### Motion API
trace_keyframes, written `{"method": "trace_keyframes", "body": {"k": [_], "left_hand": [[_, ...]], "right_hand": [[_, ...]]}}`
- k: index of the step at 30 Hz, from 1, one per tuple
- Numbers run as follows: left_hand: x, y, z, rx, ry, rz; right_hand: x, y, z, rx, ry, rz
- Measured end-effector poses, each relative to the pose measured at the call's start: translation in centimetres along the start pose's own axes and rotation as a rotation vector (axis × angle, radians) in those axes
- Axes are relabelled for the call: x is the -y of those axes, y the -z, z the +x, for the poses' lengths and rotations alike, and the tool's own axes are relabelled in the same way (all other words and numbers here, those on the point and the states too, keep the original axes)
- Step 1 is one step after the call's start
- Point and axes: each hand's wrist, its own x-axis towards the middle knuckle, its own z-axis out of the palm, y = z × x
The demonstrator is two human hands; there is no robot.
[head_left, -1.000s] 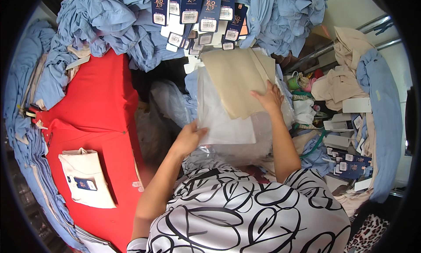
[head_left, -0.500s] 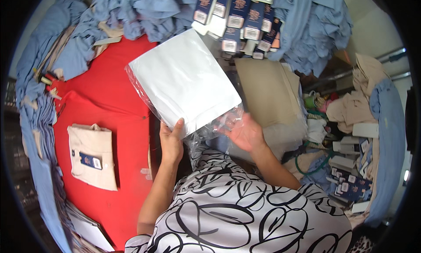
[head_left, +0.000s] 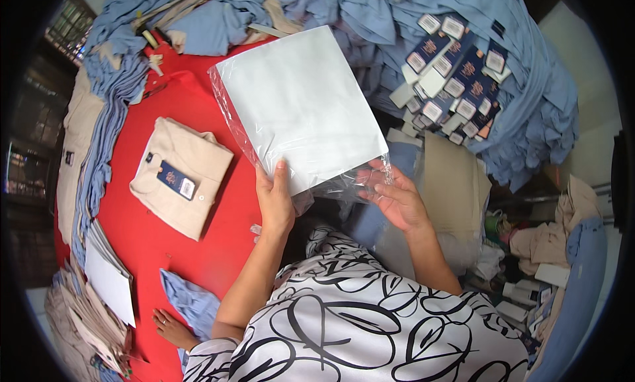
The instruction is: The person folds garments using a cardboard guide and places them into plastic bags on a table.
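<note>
Red cloth-covered bench [head_left: 221,246] lying under raised white rectangular sheet [head_left: 301,107] in clear plastic bag [head_left: 345,182] | seeming light, slippery; best edge-held | left hand [head_left: 274,200] pinching lower edge | right hand [head_left: 398,202] curling at bag's loose end, grip unclear

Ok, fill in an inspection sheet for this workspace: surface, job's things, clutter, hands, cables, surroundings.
Surface: red-covered table.
Job's things: white sheet in a clear plastic bag; folded beige garment with a navy tag on the table.
Clutter: heaped blue garments, a cluster of tags and beige sheets.
Hands: left hand grips the bag's near edge; right hand is at its clear end, hold unclear. Another person's hand rests beside blue fabric.
Cables: nothing seen.
Surroundings: pale wall at right.
</note>
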Motion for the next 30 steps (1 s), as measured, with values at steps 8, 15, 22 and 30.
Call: {"method": "trace_keyframes", "body": {"k": [8, 15, 22, 30], "left_hand": [[-5.0, 2.9, 0.3, -0.054, 0.245, -0.253], [-4.4, 5.2, 2.2, -0.092, 0.127, -0.245], [-5.2, 4.9, 5.5, -0.224, -0.598, 0.997], [-2.3, 6.2, 13.9, 0.51, -0.603, 1.868]], "right_hand": [[-3.6, 1.0, 6.3, 0.048, 0.017, -0.07], [-5.6, -5.6, 6.3, 0.23, 1.05, -1.656], [-10.7, -3.5, 13.4, 0.352, 0.966, -1.518], [-10.1, -6.4, 13.1, 0.462, 1.009, -1.606]]}}
